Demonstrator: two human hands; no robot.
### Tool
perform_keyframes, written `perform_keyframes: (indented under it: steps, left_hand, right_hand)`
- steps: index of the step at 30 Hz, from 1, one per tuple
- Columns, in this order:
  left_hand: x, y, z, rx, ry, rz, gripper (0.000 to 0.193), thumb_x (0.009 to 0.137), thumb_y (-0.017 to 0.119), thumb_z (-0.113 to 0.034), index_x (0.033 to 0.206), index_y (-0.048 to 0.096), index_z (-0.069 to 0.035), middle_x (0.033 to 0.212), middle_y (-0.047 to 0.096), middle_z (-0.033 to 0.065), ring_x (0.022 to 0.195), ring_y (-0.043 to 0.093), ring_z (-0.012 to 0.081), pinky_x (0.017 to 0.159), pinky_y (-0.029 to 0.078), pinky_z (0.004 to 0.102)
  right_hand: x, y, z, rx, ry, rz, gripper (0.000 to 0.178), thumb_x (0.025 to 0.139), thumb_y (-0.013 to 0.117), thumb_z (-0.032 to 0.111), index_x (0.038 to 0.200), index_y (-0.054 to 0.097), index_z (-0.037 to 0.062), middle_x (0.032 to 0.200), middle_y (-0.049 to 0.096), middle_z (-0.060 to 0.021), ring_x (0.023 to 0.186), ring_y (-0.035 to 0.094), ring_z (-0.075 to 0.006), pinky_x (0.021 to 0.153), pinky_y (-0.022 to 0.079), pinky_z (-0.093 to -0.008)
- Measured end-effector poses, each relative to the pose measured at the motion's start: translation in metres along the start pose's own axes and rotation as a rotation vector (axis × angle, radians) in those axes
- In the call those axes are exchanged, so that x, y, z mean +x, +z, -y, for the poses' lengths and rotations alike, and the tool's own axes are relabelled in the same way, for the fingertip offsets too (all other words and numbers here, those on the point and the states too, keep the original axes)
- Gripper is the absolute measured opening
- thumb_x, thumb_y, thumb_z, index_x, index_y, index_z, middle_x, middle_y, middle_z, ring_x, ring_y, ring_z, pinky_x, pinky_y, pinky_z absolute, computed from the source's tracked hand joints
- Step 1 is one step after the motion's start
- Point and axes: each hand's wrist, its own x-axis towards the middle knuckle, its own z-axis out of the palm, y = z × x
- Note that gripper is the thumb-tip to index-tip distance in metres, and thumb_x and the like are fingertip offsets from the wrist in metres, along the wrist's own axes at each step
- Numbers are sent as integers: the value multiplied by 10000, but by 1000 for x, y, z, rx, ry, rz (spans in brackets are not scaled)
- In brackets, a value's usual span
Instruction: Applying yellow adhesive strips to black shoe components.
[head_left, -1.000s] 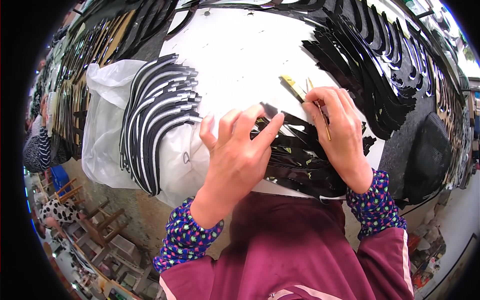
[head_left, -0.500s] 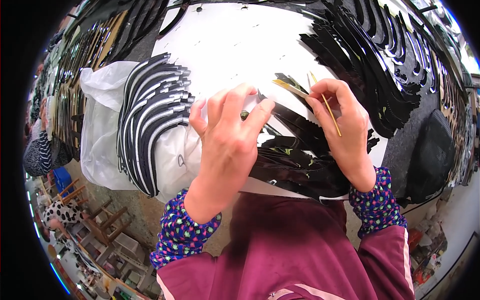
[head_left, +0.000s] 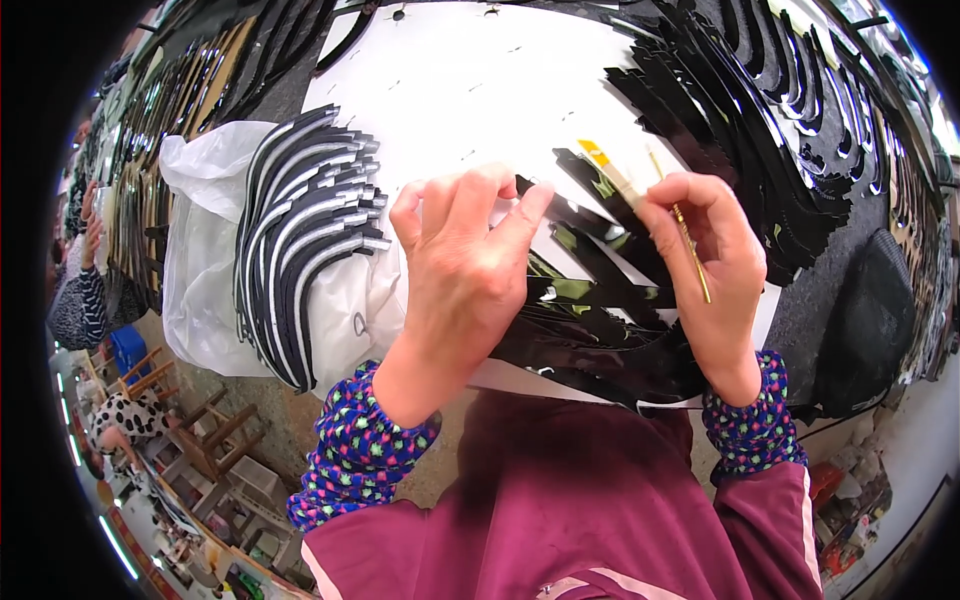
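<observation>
My left hand (head_left: 460,260) is closed, thumb and index finger pinching the tip of a glossy black strip (head_left: 580,218). Between the fingertips of my right hand (head_left: 718,245) is a flat brush (head_left: 607,168) with a yellow tip and pale handle, pointing up and left. A thin yellow stick (head_left: 695,255) also passes through the right fingers, slanting down past the palm. Below both hands lies a loose heap of shiny black strips (head_left: 590,362), fanned over the white board (head_left: 460,75). The heap's right part is partly hidden by my right hand.
Left of my hands, curved black-and-white strips (head_left: 300,250) are stacked on a white plastic bag (head_left: 205,290). More black strips (head_left: 740,150) lie at the far right. A dark mesh-like bundle (head_left: 868,320) sits at the right edge. Other people work at the far left.
My right hand has shifted right and slightly down, and the brush has turned more upright. The black strips under the hands have shifted a little; my left hand stays nearly in place.
</observation>
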Motion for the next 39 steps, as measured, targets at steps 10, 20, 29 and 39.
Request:
perform_keyframes:
  steps: [10,20,29,39]
  left_hand:
    - [-22,-7,5,94,92,57,403,886,536,-125,1264,675,-118,1289,617,20,1138,577,186,1041,257,522]
    - [-35,-2,4,153,32,60,371,888,587,-189,1245,689,-172,1268,621,-30,1109,558,145,1067,217,548]
    - [-31,-2,1,146,6,77,378,925,537,-115,1272,677,-171,1355,636,-48,1143,562,140,1120,179,476]
    - [-33,0,1,146,-8,51,366,918,543,-104,1238,698,-189,1334,645,-64,1139,560,141,1129,175,478]
  right_hand:
    - [-1,13,10,26,2,196,132,875,699,-46,988,659,11,898,665,-99,751,657,-214,669,517,-294]
    - [3,20,16,-117,-104,225,164,848,707,-86,985,661,-9,905,667,-129,785,673,-255,686,535,-314]
    - [4,20,15,-165,-175,228,223,798,730,-117,986,670,-15,922,668,-138,777,655,-262,660,531,-323]
    - [1,21,10,-218,-272,204,282,738,761,-117,989,673,-24,919,658,-145,787,633,-282,668,516,-344]
